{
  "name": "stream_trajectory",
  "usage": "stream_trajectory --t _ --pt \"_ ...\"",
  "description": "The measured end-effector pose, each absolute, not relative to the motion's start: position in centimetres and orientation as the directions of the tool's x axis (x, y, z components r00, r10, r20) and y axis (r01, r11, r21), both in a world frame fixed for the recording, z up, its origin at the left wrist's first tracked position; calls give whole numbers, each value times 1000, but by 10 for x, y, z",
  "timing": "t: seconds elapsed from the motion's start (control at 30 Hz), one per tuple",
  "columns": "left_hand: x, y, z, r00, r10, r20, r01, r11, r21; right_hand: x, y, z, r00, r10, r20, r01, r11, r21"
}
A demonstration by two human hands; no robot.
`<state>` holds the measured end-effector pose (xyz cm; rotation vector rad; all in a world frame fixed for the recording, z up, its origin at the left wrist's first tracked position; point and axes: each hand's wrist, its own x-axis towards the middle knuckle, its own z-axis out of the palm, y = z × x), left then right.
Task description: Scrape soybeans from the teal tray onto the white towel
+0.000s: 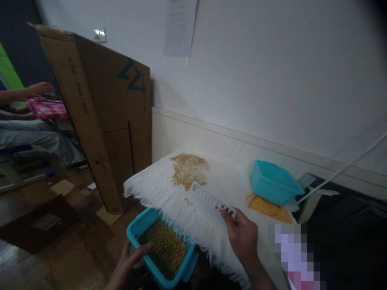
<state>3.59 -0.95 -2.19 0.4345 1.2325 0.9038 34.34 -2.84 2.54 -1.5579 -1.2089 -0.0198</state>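
My left hand (130, 264) grips the near rim of a teal tub (137, 229) filled with small tan beans (165, 249), held just below the table's front edge. My right hand (242, 237) is closed on a white slotted plastic scraper (205, 199) that lies tilted over a white fringed cloth (160, 187). A loose pile of the same beans (187, 169) lies on the cloth beyond the scraper's far end.
A second teal tub (273, 183) stands tilted at the back right, over a yellow item (269, 208). A large cardboard sheet (102, 117) leans on the wall to the left. Another person's arm (27, 92) shows at far left. A white cable (347, 165) crosses the right.
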Motion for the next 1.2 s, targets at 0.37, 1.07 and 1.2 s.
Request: stream_trajectory --t 0.37,1.07,1.2 --pt "33 -7 -24 44 787 -615 -340 591 732 329 -15 39 445 695 565 672 158 -724" --pt "35 -7 -17 34 787 -616 -341 589 733 352 -24 26 506 740 444 571 98 -815" --pt "35 -7 -19 45 786 -617 -347 592 728 356 -31 22 520 724 454 587 84 -805"
